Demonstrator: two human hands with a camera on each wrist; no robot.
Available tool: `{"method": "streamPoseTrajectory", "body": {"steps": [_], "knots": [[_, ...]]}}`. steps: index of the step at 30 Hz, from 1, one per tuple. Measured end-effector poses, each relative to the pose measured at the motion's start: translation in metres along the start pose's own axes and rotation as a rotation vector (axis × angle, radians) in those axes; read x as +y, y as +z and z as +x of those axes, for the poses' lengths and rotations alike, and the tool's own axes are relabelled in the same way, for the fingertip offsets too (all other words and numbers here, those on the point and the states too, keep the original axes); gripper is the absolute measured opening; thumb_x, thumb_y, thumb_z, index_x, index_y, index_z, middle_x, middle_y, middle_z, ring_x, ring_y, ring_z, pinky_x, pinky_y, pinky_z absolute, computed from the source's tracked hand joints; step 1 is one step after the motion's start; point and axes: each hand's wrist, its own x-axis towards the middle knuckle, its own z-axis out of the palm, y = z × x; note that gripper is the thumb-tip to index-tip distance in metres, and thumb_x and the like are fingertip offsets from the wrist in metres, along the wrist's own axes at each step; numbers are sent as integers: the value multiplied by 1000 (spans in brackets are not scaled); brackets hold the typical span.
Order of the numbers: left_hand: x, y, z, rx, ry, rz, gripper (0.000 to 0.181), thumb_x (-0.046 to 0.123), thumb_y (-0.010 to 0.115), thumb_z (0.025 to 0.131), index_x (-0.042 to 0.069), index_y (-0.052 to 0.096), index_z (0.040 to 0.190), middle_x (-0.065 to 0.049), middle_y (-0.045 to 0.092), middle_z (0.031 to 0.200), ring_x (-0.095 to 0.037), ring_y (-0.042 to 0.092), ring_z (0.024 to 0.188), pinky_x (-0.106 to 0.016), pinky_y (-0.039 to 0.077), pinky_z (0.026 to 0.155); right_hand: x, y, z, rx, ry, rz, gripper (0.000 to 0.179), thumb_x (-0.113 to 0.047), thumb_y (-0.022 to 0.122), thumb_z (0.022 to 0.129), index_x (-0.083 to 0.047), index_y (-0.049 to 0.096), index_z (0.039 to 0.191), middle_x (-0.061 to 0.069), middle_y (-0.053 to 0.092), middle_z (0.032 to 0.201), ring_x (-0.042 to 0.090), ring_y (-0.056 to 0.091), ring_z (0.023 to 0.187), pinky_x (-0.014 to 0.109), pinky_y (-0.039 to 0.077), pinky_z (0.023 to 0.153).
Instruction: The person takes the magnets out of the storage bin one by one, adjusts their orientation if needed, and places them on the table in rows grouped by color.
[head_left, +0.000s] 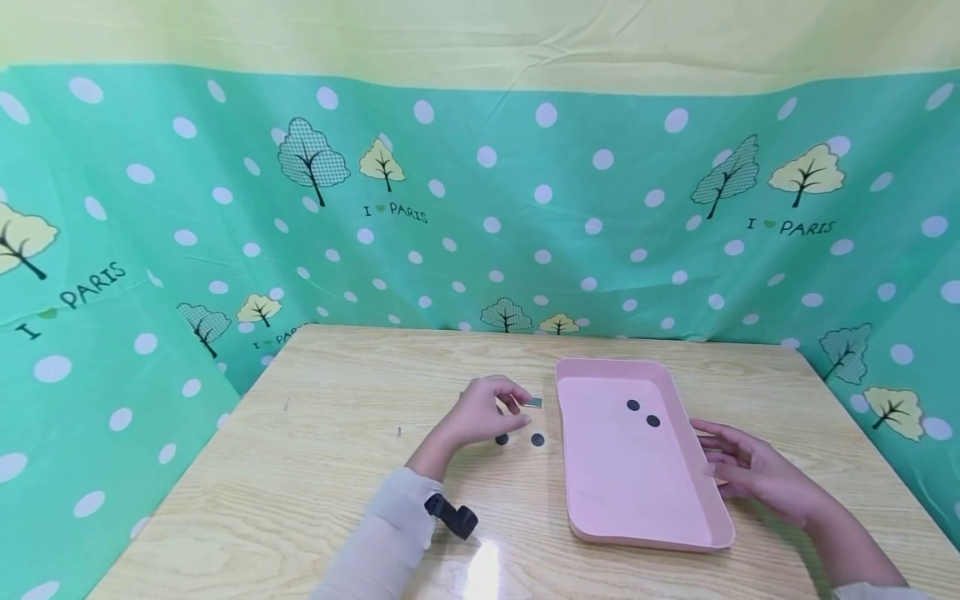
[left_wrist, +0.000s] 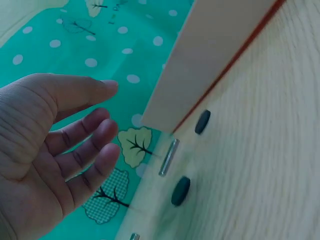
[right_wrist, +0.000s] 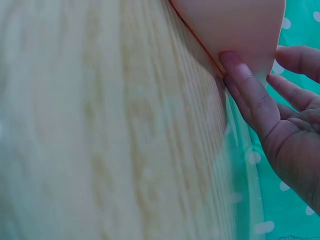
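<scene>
Wooden counter (head_left: 330, 417) below, I have my left hand (head_left: 478, 410) hovering, thumb and fingers loosely parted, near a silver bar (left_wrist: 169, 157) and two black discs (head_left: 537, 440) lying there. Rightward, I see the pink tray (head_left: 626, 500), two more discs (head_left: 653, 421) inside, its right wall touched by my right hand's (head_left: 757, 471) spread fingers.

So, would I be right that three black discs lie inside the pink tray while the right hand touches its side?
Not quite: the head view shows two black discs, not three, inside the pink tray while the right hand touches its side.
</scene>
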Motion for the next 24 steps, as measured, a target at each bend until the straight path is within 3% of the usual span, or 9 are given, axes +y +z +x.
{"method": "streamPoseTrajectory", "body": {"steps": [5, 15, 24], "knots": [[9, 3, 6, -17, -8, -32, 24, 10, 77, 83, 4, 71, 105, -12, 70, 106, -13, 65, 86, -24, 54, 67, -1, 1, 0, 2, 3, 0, 52, 0, 46, 101, -17, 37, 149, -12, 56, 131, 9, 58, 114, 44, 56, 81], [24, 13, 20, -14, 48, -94, 22, 6, 76, 82, 4, 72, 104, -12, 70, 102, -13, 65, 84, -23, 55, 69, -1, 1, 0, 26, 30, -11, 52, -2, 48, 101, -15, 36, 150, -13, 55, 130, 9, 59, 113, 44, 56, 81], [42, 21, 32, -23, 56, -117, 24, 10, 78, 82, 7, 73, 105, -2, 70, 103, -11, 65, 86, -23, 55, 71, -2, 2, 0, 29, 30, -11, 52, -3, 48, 101, -13, 35, 150, -11, 54, 130, 9, 59, 113, 45, 56, 81]]}}
